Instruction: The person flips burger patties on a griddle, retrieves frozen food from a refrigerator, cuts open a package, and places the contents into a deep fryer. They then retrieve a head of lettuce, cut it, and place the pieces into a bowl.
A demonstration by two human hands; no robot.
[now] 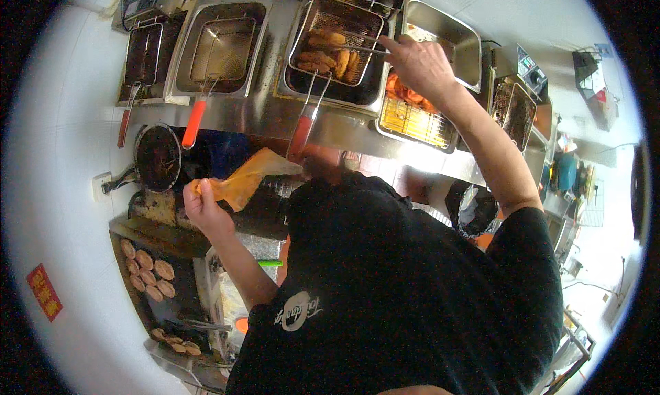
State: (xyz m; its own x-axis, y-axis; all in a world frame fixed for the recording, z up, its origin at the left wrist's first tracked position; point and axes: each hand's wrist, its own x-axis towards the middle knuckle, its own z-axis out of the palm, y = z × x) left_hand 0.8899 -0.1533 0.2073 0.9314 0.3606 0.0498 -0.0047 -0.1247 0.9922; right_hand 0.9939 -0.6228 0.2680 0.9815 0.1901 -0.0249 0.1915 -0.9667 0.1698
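The left grip (208,215) is nearer the body, thumb and fingers clamped on one end of a thin, translucent orange bag (251,178), whose paler end spreads out to the right of that grip. The bag should be very light and limp, apt to crumple or slip if greasy; a pinch along its edge would control it better than a squeeze in the middle.

Left of this grip and closer in, round patties (144,259) lie on the griddle; just beyond it to the left is a dark frying pan (159,158).

Farther out, the right grip (423,68) is closed around metal tongs (368,50), which reach left over browned fried pieces (316,59) in a wire basket (352,13) on the steel worktop (275,44). I cannot tell whether the tips pinch a piece. The pieces look firm-crusted, probably slick with oil and breakable, so a light hold across each one's thick middle would suit. Under the right forearm sits a wire rack (412,123); past that grip is a steel pan (440,15).
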